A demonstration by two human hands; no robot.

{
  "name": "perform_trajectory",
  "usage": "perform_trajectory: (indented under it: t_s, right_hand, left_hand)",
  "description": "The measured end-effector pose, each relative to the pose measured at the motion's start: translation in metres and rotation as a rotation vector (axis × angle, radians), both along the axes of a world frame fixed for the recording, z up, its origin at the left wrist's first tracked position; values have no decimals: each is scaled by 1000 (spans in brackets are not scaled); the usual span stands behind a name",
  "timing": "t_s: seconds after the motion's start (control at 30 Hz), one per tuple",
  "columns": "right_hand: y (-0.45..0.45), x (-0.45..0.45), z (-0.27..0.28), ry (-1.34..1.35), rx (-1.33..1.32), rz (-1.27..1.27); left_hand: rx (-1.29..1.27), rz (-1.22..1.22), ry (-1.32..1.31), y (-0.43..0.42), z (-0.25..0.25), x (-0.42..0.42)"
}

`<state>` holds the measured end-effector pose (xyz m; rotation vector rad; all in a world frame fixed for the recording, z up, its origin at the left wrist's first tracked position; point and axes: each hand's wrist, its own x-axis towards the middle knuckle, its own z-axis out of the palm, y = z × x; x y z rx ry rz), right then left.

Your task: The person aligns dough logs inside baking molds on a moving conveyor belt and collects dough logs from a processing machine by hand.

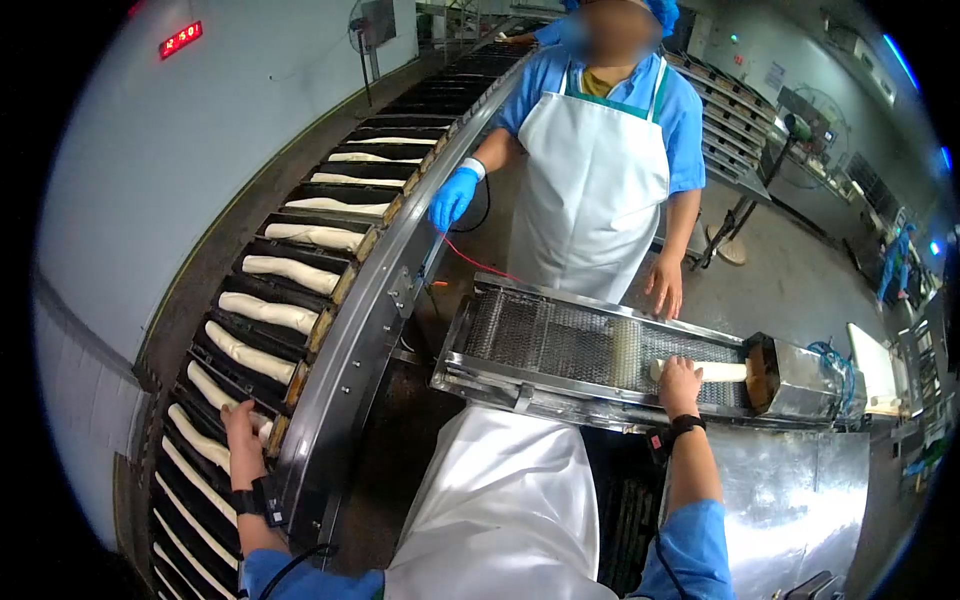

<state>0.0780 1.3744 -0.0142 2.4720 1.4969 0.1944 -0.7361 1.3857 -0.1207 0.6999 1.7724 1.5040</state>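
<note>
My left hand [243, 428] is at a dark pan on the conveyor at the left, touching the near end of a long pale dough strip [208, 384]; its fingers are partly hidden, so its grip is unclear. My right hand [680, 382] is closed over the left part of another dough roll [722, 372], which lies on the mesh belt [575, 345] of a small metal conveyor. The right end of that roll is at a brown opening in a metal housing [800, 378].
Several dark pans with dough strips [265, 310] line the long conveyor, bordered by a metal rail [345, 385]. Across the mesh conveyor stands a co-worker in a white apron [595, 180], a blue-gloved hand [455, 198] on the rail. A metal table [790, 500] is at the lower right.
</note>
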Motion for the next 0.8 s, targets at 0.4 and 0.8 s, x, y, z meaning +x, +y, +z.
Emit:
perform_trajectory:
  t_s: [0.4, 0.8]
  right_hand:
    - [-6, 1, 30, 711, 487, -26]
    - [-332, 9, -19, 1456, 1948, -592]
  left_hand:
    - [407, 87, 588, 105, 75, 135]
    - [179, -1261, 1384, 298, 61, 247]
